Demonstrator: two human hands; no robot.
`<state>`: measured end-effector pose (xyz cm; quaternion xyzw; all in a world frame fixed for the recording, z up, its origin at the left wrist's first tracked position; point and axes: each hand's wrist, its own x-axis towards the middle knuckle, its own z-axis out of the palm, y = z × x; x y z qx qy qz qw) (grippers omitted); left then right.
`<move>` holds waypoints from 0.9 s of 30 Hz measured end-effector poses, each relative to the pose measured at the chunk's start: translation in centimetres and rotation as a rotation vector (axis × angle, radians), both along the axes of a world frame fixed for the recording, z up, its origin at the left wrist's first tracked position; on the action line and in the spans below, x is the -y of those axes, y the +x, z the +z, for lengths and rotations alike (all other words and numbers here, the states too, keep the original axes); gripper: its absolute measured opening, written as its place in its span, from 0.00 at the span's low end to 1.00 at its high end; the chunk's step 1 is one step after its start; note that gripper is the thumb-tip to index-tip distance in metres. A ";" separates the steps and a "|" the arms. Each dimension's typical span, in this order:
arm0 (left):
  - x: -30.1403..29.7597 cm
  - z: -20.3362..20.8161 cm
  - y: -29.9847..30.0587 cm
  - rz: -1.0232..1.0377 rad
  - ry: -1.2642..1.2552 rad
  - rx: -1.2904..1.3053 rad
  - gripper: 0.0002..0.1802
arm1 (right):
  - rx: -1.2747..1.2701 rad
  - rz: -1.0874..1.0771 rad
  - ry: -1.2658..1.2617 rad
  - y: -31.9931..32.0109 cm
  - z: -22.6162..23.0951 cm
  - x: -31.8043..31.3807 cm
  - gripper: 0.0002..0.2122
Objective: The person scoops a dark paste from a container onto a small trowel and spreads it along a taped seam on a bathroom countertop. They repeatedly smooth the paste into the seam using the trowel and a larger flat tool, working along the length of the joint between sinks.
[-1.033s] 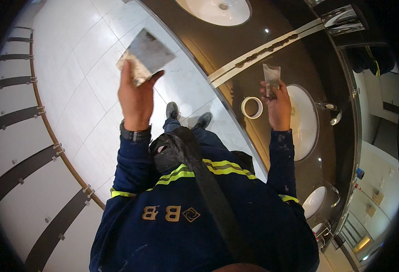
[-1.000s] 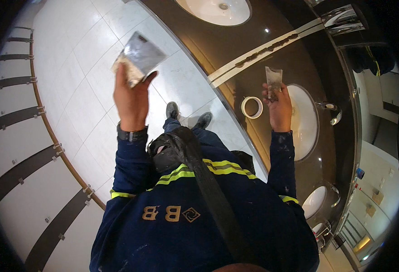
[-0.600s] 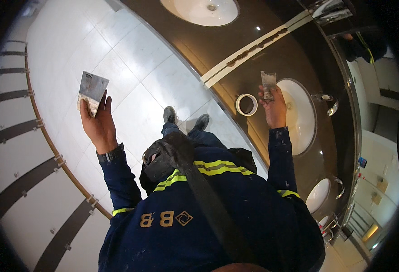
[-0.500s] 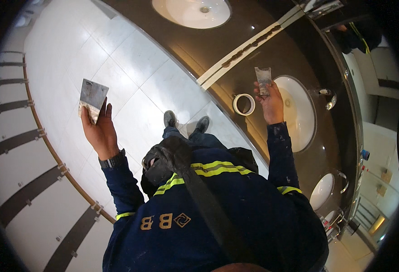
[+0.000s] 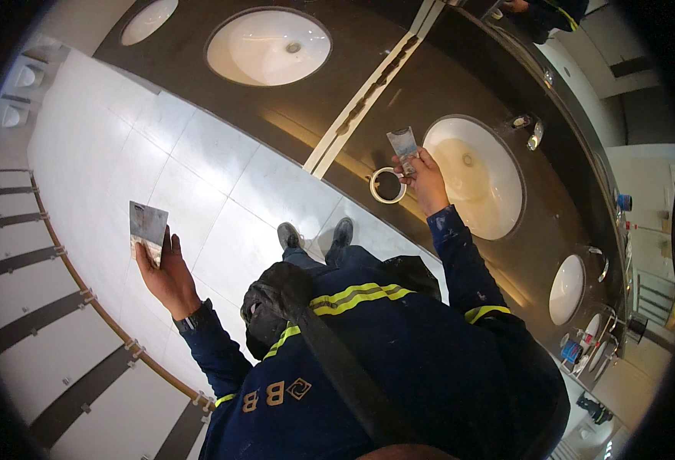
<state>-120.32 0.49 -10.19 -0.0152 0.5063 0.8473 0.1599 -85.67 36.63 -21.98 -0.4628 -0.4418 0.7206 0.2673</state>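
My left hand (image 5: 170,282) is closed on a wide, flat metal scraper (image 5: 148,224), its blade pointing up over the pale floor. In my right hand (image 5: 429,188) is a narrower, smeared scraper (image 5: 403,142), held above the dark counter beside the basin. Just left of that hand a roll of tape (image 5: 374,188) lies on the counter, my fingers overlapping its edge in the picture; whether they touch it I cannot tell. Two pale tape strips (image 5: 318,156) run across the counter with a rough dark brown filler line (image 5: 366,100) between them.
The dark counter (image 5: 383,46) holds several white basins, the nearest one (image 5: 498,195) right of my right hand. A tap (image 5: 535,136) stands behind it. Pale floor tiles (image 5: 192,153) lie to the left, with a row of cubicle partitions (image 5: 69,337) at the far left.
The view has shifted, showing more of the counter's far end. My left hand and its scraper appear lower; my right hand has come closer to the tape roll, its scraper now tilted left.
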 end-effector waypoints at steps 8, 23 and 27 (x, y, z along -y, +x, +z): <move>-0.4 0.1 -0.7 -0.018 0.003 0.004 0.24 | 0.038 0.001 0.013 -0.1 0.1 0.0 0.13; -0.8 -0.8 0.7 0.096 -0.019 0.032 0.26 | 0.094 0.112 0.041 0.2 0.4 -0.6 0.12; -0.1 -1.8 0.8 0.139 -0.053 0.070 0.27 | 0.127 0.140 0.071 -1.4 1.7 -0.6 0.11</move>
